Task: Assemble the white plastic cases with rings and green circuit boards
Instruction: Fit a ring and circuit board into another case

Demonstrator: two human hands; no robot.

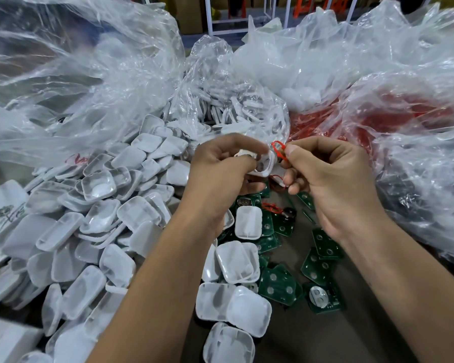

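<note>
My left hand (222,163) grips a white plastic case (262,166), open side facing me. My right hand (330,176) pinches a red ring (277,148) between thumb and forefinger, right at the case's upper corner. A second bit of red loop shows under the right fingers. Green circuit boards (281,284) lie scattered on the table below my hands. A big heap of white case halves (97,205) covers the left side.
Clear plastic bags surround the work spot: one with white parts (236,108) at centre back, one with red rings (393,119) at right, a large one (63,74) at left. Several case halves (231,302) lie between my forearms. A printed white box (3,205) sits far left.
</note>
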